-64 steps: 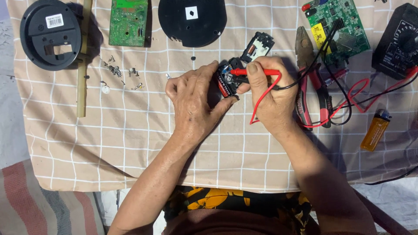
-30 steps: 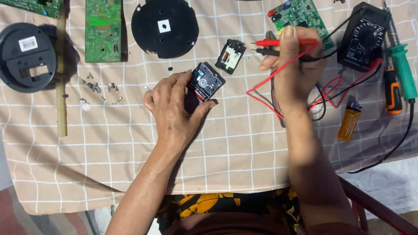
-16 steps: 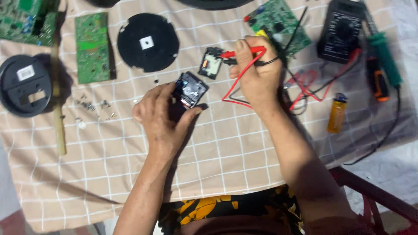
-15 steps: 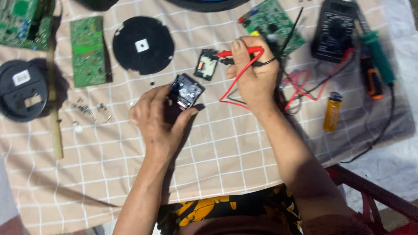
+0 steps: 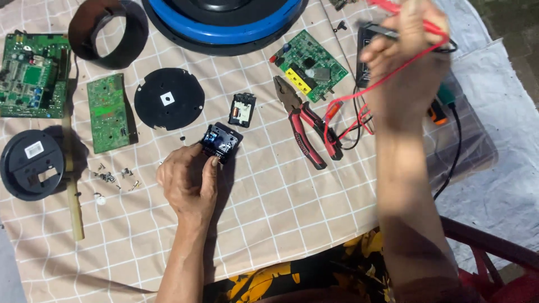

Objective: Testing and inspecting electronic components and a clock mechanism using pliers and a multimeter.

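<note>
head view, largest first: the checked beige cloth (image 5: 269, 213) fills most of the frame, with a big blue-rimmed round housing (image 5: 224, 22) cut off at the top centre. a black ring (image 5: 109, 28) sits at upper left, a green circuit board (image 5: 25, 76) at the far left edge, a black disc (image 5: 168, 100) left of centre, and a round black cover (image 5: 31, 164) at mid left. a narrow green board (image 5: 108, 112) lies between those two. another green board (image 5: 309, 64) is right of top centre, and red-handled pliers (image 5: 306, 130) lie just below it.

my right hand (image 5: 407, 62), blurred at upper right, has its fingers closed around red and black test probes (image 5: 404, 14); their leads (image 5: 348, 115) trail down near the pliers. my left hand (image 5: 188, 182) sits below centre, thumb and fingers pinching a small black module (image 5: 220, 142) against the cloth. a smaller black part (image 5: 242, 109) lies just above it, apart. loose screws (image 5: 115, 177) are scattered left of my left hand.
</note>
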